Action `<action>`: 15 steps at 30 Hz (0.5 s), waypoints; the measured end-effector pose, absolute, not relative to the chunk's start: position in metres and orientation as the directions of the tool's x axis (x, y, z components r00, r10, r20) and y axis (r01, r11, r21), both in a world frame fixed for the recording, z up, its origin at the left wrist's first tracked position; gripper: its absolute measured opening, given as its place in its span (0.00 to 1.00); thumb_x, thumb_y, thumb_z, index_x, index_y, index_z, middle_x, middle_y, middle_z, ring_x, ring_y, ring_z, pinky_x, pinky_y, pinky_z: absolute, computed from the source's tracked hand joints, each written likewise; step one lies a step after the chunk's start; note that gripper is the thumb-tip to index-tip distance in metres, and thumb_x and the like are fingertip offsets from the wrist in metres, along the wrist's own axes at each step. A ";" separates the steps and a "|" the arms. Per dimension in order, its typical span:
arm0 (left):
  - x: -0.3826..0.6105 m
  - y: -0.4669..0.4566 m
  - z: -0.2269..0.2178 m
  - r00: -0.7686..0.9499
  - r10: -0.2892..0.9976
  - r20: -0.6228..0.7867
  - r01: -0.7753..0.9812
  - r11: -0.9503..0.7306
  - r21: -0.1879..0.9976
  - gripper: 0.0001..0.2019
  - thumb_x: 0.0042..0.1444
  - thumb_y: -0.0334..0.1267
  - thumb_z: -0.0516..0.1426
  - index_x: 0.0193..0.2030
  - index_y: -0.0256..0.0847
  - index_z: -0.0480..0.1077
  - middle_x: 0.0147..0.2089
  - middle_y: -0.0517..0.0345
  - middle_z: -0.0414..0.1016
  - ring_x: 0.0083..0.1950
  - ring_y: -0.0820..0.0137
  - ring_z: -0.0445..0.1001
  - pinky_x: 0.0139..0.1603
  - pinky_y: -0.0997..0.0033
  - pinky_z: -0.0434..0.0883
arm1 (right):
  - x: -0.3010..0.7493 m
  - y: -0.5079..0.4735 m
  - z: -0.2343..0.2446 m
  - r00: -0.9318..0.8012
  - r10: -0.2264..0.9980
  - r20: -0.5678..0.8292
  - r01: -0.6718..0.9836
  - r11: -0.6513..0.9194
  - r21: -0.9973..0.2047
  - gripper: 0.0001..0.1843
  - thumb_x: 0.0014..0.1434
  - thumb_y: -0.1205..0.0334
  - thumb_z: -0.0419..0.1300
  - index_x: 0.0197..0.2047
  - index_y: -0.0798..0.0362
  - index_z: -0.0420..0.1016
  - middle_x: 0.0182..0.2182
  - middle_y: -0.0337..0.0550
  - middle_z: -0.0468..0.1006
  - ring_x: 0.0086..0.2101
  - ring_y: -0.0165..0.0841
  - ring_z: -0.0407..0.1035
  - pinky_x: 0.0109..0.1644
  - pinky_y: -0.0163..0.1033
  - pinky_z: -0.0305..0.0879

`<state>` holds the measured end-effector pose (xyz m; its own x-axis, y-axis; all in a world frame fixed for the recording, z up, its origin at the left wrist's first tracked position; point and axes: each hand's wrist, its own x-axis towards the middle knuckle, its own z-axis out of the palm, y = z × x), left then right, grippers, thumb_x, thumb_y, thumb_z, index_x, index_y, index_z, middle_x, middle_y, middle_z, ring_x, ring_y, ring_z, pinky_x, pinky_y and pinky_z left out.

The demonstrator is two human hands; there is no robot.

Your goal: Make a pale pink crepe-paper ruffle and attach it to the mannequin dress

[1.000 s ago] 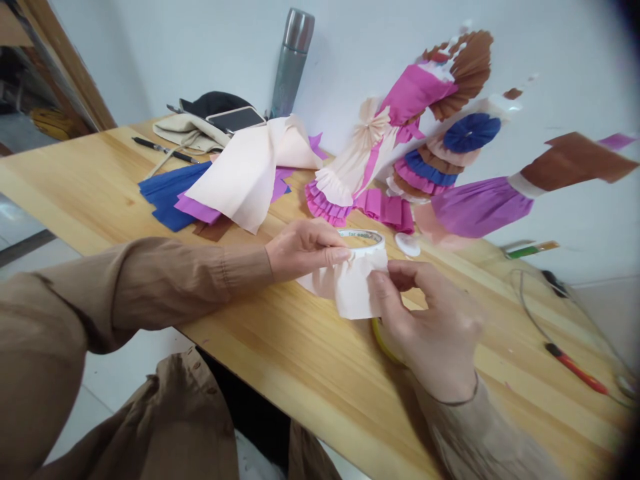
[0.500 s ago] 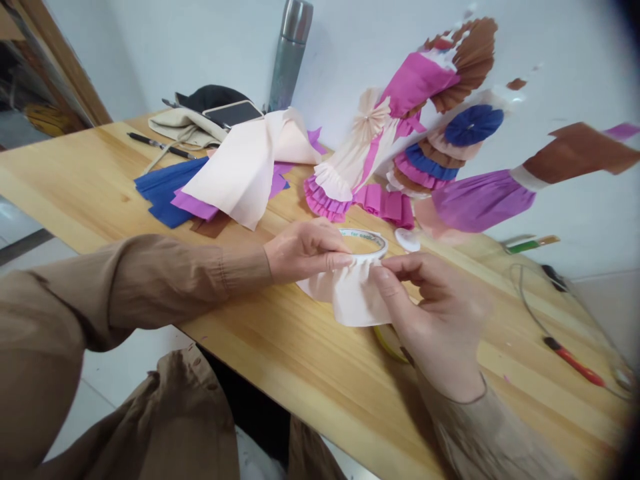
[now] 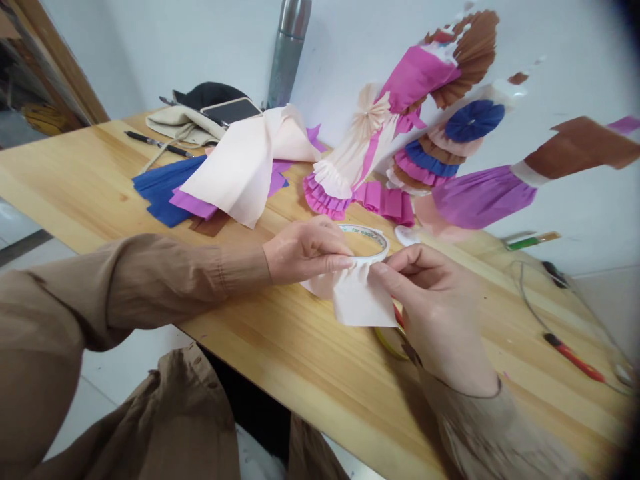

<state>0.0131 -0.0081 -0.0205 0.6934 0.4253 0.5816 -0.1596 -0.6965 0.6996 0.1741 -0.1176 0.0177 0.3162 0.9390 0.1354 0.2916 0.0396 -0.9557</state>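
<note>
My left hand pinches a roll of tape together with the gathered top of a pale cream crepe paper strip. The strip hangs down in small pleats from the roll's near rim. My right hand is closed, with thumb and forefinger pinching the strip's upper right edge beside the roll. Partly hidden behind the right hand, a yellow ring and a bit of something red lie on the table.
Crepe sheets in cream and blue lie at the left, near a pen and phone. Ruffled paper-dressed figures and a steel flask stand at the back. A red-handled tool with a cord lies right.
My right hand has shifted slightly along the strip's top edge, and the strip's right part now hangs flatter and spreads wider. My left hand keeps its hold.
</note>
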 end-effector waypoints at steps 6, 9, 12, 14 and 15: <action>0.013 -0.005 -0.018 0.731 0.308 0.610 -0.242 -0.718 0.653 0.21 0.64 0.50 0.51 0.25 0.40 0.70 0.28 0.54 0.76 0.34 0.70 0.72 0.56 0.62 0.67 | 0.176 -0.109 0.007 0.228 0.962 -0.148 -0.078 -0.134 -0.988 0.17 0.42 0.57 0.71 0.21 0.52 0.65 0.18 0.34 0.67 0.19 0.26 0.61 0.23 0.33 0.58; 0.012 -0.005 -0.018 0.718 0.360 0.596 -0.240 -0.675 0.697 0.20 0.63 0.50 0.53 0.26 0.39 0.72 0.28 0.54 0.76 0.34 0.69 0.72 0.50 0.63 0.69 | 0.177 -0.109 0.006 0.162 0.974 -0.160 -0.097 -0.146 -0.985 0.16 0.46 0.51 0.69 0.25 0.51 0.69 0.21 0.37 0.70 0.21 0.29 0.64 0.25 0.35 0.61; 0.009 -0.006 -0.018 0.688 0.469 0.554 -0.188 -0.623 0.759 0.17 0.61 0.47 0.54 0.29 0.37 0.75 0.28 0.53 0.76 0.34 0.70 0.72 0.42 0.67 0.69 | 0.177 -0.112 0.013 0.113 0.991 -0.078 -0.029 -0.075 -0.997 0.19 0.49 0.42 0.65 0.27 0.50 0.72 0.22 0.38 0.72 0.23 0.32 0.66 0.26 0.38 0.64; 0.007 -0.006 -0.016 0.670 0.530 0.520 -0.151 -0.589 0.794 0.15 0.60 0.45 0.55 0.30 0.36 0.76 0.28 0.53 0.75 0.33 0.71 0.71 0.38 0.70 0.68 | 0.177 -0.116 0.018 0.059 0.997 -0.049 0.022 -0.051 -0.998 0.20 0.49 0.40 0.65 0.28 0.50 0.74 0.22 0.39 0.73 0.24 0.34 0.68 0.28 0.40 0.66; 0.006 -0.006 -0.015 0.661 0.556 0.504 -0.137 -0.571 0.809 0.15 0.59 0.44 0.55 0.30 0.36 0.76 0.28 0.54 0.75 0.33 0.71 0.71 0.37 0.71 0.68 | 0.177 -0.117 0.020 0.029 0.998 -0.049 0.051 -0.051 -0.997 0.20 0.48 0.41 0.66 0.29 0.50 0.74 0.22 0.40 0.74 0.25 0.34 0.68 0.30 0.40 0.67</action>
